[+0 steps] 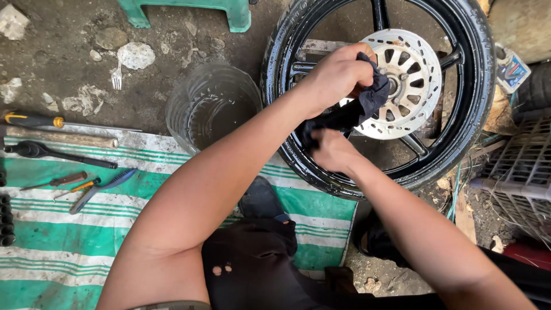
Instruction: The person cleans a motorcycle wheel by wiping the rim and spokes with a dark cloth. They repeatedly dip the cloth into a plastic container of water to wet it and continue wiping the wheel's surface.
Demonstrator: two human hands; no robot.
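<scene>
Workshop ground seen from above. Beyond the hands lies a dirt floor (74, 74), dark, stained and dotted with pale stones. Below and to the left of the hands a green-and-white striped mat (63, 252) covers the ground. Beyond the hands, at the upper edge, stand the legs of a green plastic stool (189, 11). To the right of the hands rests a grey plastic crate (519, 178). Daylight is even and soft.

Left hand (338, 74) presses a dark rag (361, 106) on the brake disc (410, 80); right hand (332, 150) apparently grips its tail.
</scene>
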